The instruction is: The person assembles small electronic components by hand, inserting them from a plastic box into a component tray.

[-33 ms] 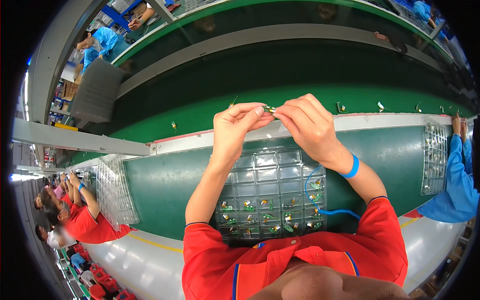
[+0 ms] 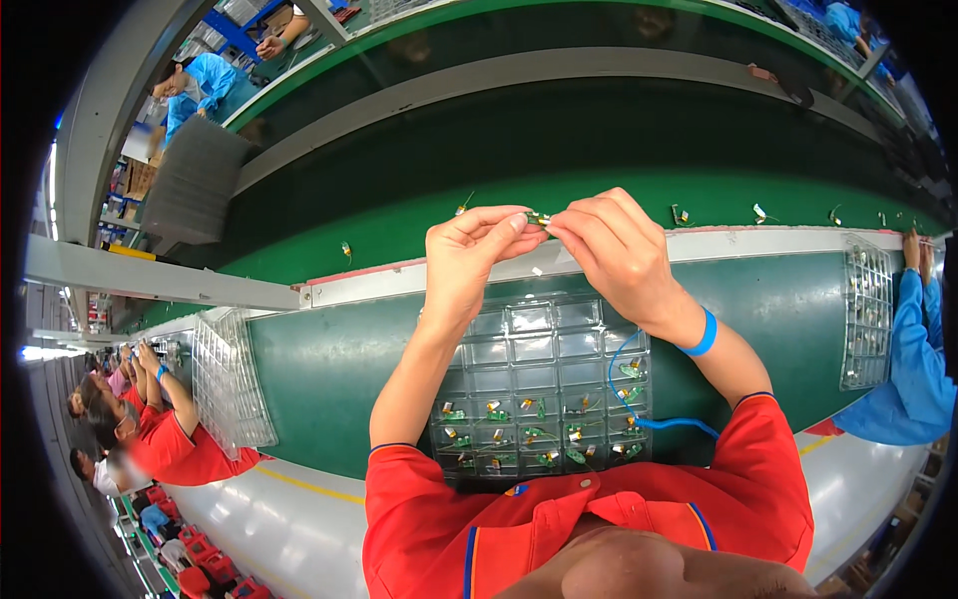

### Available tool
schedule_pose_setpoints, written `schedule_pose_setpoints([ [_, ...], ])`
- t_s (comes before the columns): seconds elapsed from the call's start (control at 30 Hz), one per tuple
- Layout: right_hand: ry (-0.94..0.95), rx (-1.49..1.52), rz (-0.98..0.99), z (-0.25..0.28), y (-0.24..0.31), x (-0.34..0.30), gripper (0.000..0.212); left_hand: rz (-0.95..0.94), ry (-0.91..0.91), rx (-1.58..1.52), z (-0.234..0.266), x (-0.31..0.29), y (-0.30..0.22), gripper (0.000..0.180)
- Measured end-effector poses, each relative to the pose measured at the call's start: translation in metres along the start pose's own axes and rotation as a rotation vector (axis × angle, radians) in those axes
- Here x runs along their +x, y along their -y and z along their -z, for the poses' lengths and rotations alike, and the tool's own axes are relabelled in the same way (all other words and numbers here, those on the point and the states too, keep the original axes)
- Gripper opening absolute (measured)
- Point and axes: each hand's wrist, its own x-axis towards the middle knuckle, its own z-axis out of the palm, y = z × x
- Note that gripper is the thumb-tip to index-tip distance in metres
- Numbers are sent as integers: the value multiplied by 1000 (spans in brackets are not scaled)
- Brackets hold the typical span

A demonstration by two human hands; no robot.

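Observation:
Above the white rail, both my hands meet at a small green circuit board with a silver and yellow part at one end. My left hand pinches its left end between thumb and fingers. On the other end, the thumb and fingers of my right hand are closed; a blue wrist strap with a coiled blue cord circles that wrist. Below, between my forearms, lies a clear compartmented plastic tray. Its nearer compartments hold several similar boards; the farther ones show bare plastic.
Several loose boards lie along the green belt beyond the white rail. Clear trays stand at left and right. Co-workers sit on both sides, one in a red shirt, another in a blue sleeve.

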Motion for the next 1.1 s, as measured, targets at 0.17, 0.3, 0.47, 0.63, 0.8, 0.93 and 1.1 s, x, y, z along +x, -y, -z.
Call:
schedule_pose_setpoints([
  [0.17,55,49,-58,1,4,-3,16,-172,-96,188,-10,-7,7,16],
  [0.3,102,327,-363,1,5,-5,9,-155,-111,186,-15,-12,4,15],
  [0.47,103,393,-485,4,3,-2,7,-152,-39,101,-15,-12,3,18],
  [0.63,124,446,-557,8,6,1,7,-210,-21,148,-15,-12,7,18],
  [0.8,9,333,-346,3,5,-4,14,-233,-48,84,-18,-12,10,18],
  [0.93,-68,376,-389,4,7,2,20,-216,-113,33,-21,-14,11,18],
  [1.1,56,312,-254,6,-1,0,23,-226,-110,11,-24,-14,13,18],
])
